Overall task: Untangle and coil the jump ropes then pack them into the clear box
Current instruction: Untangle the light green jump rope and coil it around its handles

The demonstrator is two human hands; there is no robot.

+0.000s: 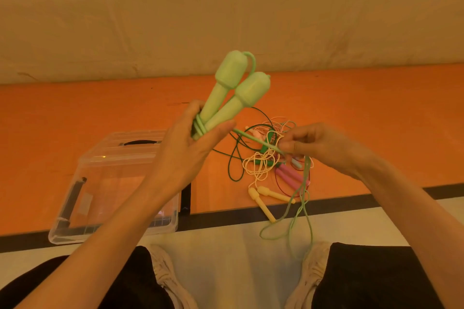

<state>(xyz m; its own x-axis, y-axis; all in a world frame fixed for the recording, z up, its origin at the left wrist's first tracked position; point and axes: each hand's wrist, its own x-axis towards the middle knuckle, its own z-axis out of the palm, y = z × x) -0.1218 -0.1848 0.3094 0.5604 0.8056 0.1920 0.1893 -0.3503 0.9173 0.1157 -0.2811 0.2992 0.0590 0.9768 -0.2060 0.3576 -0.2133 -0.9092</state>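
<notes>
Left hand [187, 148] grips both light green handles [233, 93] together as a winding core, right hand [319, 144] pinches the green cord [258, 142] taut to wrap it, remaining tangled ropes [266, 158] on the floor beside the clear box [82, 198].

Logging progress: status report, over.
Left hand grips green handles; right hand pinches green cord. Clear box empty. Tangled ropes remain.

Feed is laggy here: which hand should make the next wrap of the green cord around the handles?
Probably the right hand: it already pinches the green cord leading to the handles. The left hand is busy gripping both.
</notes>
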